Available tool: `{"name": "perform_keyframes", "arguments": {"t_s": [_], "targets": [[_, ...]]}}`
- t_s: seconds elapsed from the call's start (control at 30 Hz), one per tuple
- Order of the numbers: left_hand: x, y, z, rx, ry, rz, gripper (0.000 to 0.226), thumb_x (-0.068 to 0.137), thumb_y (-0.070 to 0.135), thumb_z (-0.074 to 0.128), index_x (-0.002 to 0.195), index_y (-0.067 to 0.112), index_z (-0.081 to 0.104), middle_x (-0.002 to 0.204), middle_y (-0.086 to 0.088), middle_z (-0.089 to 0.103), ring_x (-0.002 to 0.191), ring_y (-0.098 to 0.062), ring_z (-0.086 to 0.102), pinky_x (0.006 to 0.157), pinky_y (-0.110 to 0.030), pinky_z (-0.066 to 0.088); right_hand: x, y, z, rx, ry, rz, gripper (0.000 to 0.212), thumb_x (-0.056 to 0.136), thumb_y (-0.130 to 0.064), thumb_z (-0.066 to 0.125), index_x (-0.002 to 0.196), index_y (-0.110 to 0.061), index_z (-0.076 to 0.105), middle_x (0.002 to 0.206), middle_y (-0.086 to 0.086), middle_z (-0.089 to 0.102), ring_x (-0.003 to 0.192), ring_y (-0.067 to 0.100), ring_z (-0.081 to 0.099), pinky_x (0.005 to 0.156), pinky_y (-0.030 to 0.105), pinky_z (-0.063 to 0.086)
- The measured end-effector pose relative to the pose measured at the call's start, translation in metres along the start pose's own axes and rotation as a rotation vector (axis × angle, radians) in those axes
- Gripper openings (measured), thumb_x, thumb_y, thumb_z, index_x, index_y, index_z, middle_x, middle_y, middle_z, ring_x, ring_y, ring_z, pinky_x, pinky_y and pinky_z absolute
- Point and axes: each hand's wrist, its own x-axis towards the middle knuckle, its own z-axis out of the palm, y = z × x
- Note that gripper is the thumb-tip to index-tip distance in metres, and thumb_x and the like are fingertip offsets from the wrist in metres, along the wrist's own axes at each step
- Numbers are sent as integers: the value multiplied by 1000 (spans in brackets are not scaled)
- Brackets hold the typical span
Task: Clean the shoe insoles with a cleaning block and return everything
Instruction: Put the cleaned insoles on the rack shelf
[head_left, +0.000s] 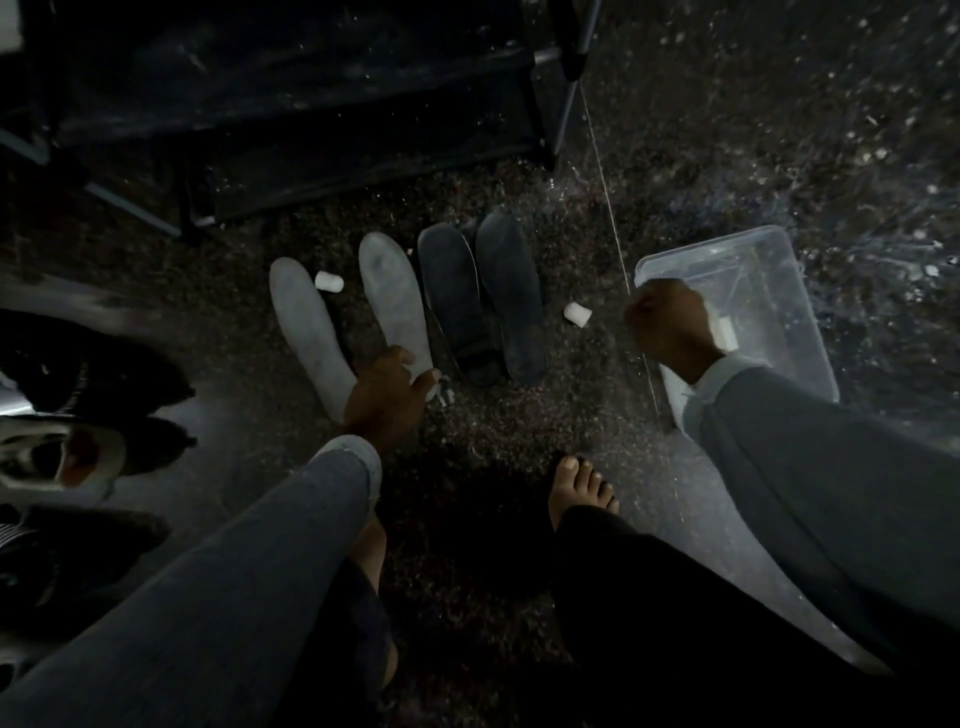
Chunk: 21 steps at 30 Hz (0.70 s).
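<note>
Two light grey insoles (306, 322) (392, 291) and two dark insoles (452, 291) (511, 291) lie side by side on the speckled floor. One white cleaning block (329, 282) sits between the grey insoles, and another (577, 314) lies right of the dark pair. My left hand (387, 389) grips the heel end of the right-hand grey insole. My right hand (670, 325) is curled in a fist over the near left corner of a clear plastic bin (779, 270). A white block (727, 330) shows at the fist's right edge, seemingly held.
A dark shoe rack (291, 130) with metal legs stands behind the insoles. Shoes (78, 415) lie at the left edge. My bare feet (579, 488) stand near the insoles. The scene is dim.
</note>
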Motion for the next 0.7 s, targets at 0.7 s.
{"name": "perform_keyframes", "arguments": {"t_s": [0.7], "targets": [[83,16,73,57,46,-221,49,92,43,57,124,7,49,127,-17,57,120,-36,52,97,-43,44,20,-31,137,146,-141,172,38,90,-25,65,119,-4,53,123,12,57,116,28,53,101,40,43]]}}
